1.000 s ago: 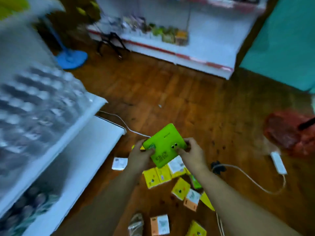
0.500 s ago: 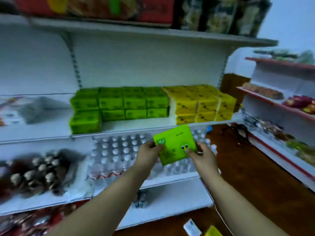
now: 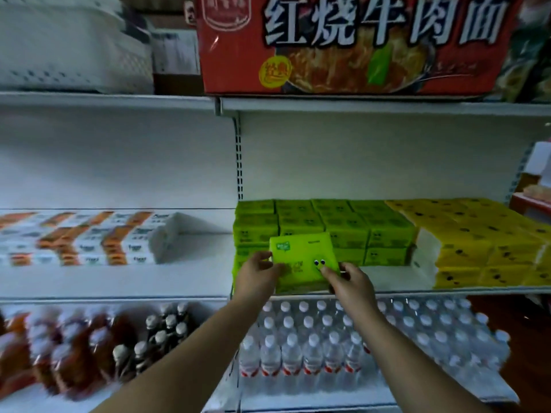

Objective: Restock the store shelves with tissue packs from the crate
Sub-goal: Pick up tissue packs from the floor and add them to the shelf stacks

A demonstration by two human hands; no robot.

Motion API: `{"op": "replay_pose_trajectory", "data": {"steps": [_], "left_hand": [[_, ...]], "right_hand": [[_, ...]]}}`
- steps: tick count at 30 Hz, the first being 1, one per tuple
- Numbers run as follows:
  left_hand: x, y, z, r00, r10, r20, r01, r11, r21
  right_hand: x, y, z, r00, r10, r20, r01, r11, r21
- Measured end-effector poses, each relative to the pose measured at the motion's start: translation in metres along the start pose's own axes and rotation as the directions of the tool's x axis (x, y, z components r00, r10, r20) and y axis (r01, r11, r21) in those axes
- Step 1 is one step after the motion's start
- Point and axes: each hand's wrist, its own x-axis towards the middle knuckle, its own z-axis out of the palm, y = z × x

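A green tissue pack with two cartoon eyes is held between both hands at the front edge of the middle shelf. My left hand grips its left side and my right hand pinches its lower right corner. Behind it stand stacked green tissue packs, and to their right a block of yellow tissue packs. The crate is out of view.
White-and-orange packs lie on the left part of the same shelf. Below are water bottles and dark drink bottles. A red noodle carton sits on the shelf above.
My view swung up from the floor to the shelf. Both hands carried the green pack up and forward, from in front of the water bottles to the middle shelf's front edge.
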Motion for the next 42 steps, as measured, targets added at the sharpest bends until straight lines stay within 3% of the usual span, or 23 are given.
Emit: {"op": "replay_pose_trajectory", "data": {"steps": [5, 8, 12, 18, 22, 25, 30, 34, 36, 42], "left_hand": [[0.042, 0.005, -0.039, 0.998, 0.006, -0.064, -0.003, 0.999, 0.046], [0.056, -0.001, -0.051, 1.0, -0.023, 0.016, 0.022, 0.998, 0.065], [0.068, -0.016, -0.051, 0.999, -0.011, 0.046, 0.0, 0.971, 0.241], [0.084, -0.023, -0.048, 1.0, 0.002, 0.007, -0.004, 0.972, 0.236], [0.077, -0.028, -0.051, 1.0, -0.005, 0.02, 0.001, 0.977, 0.214], [0.068, -0.024, -0.054, 0.998, 0.021, -0.052, -0.009, 0.975, 0.221], [0.043, -0.005, -0.053, 0.922, 0.363, -0.133, -0.301, 0.89, 0.342], [0.016, -0.011, -0.013, 0.879, 0.473, 0.064, -0.468, 0.829, 0.306], [-0.003, -0.021, 0.024, 0.873, 0.443, 0.205, -0.486, 0.828, 0.279], [-0.073, -0.05, 0.148, 0.813, 0.238, 0.531, -0.351, 0.929, 0.121]], "right_hand": [[0.032, -0.022, 0.048, 0.99, -0.009, 0.143, 0.005, 1.0, 0.025], [0.049, -0.019, 0.071, 0.974, 0.022, 0.227, -0.014, 0.999, -0.039], [0.064, -0.013, 0.083, 0.977, 0.04, 0.209, -0.011, 0.991, -0.136], [0.075, -0.012, 0.084, 0.976, 0.018, 0.219, 0.033, 0.973, -0.228], [0.075, -0.006, 0.081, 0.963, 0.066, 0.26, -0.006, 0.974, -0.227], [0.067, -0.002, 0.075, 0.964, 0.104, 0.246, -0.059, 0.981, -0.184], [0.039, 0.003, 0.051, 0.986, 0.123, 0.115, -0.116, 0.991, -0.067], [-0.002, 0.032, 0.023, 0.976, 0.203, -0.085, -0.198, 0.978, 0.062], [-0.027, 0.05, -0.004, 0.956, 0.251, -0.153, -0.243, 0.968, 0.067], [-0.106, 0.113, -0.123, 0.83, 0.414, -0.375, -0.391, 0.91, 0.14]]}}
